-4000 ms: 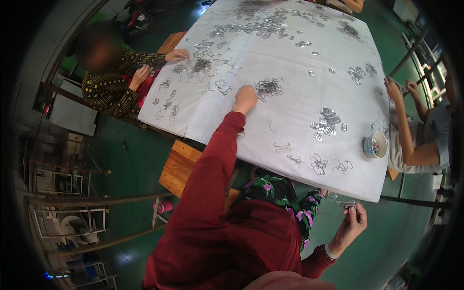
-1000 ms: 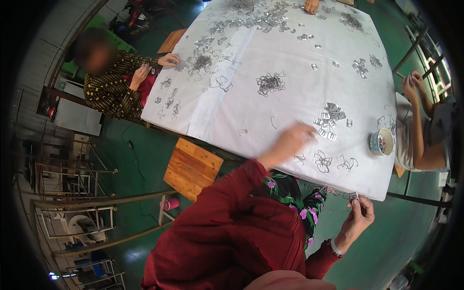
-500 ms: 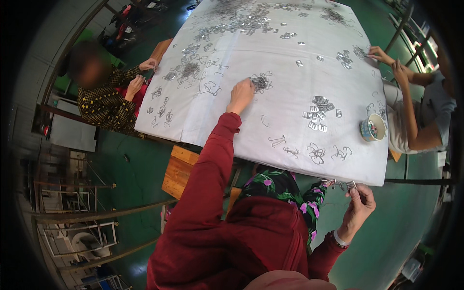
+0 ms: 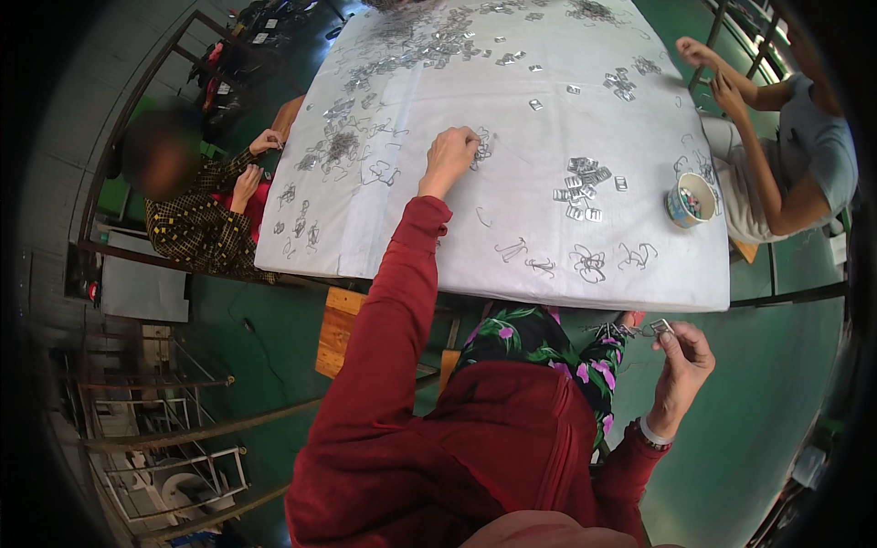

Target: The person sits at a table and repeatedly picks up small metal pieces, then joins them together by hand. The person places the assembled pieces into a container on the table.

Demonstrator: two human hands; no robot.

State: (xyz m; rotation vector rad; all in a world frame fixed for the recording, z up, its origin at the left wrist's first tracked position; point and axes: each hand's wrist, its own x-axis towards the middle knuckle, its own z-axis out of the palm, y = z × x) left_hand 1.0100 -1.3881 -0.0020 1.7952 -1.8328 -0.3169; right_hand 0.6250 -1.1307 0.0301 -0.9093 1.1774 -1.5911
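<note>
A small heap of bent silver wire clips [image 4: 481,146] is being pinched by the left hand [image 4: 448,157] on the white-covered counter [image 4: 548,119]; a small silver metal buckle [image 4: 660,326] is being held, grip closed, by the right hand [image 4: 681,358] over the green floor [image 4: 758,411].

A white-covered table [image 4: 639,265] stands on a green floor [image 4: 265,338], beside a wooden bench [image 4: 340,331].

Head-worn fisheye, steeply down over table [image 4: 639,274]

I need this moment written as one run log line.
left hand: on small pile of bent silver wire pieces | right hand: pinching small silver metal clip below edge of white cloth-covered table
</note>
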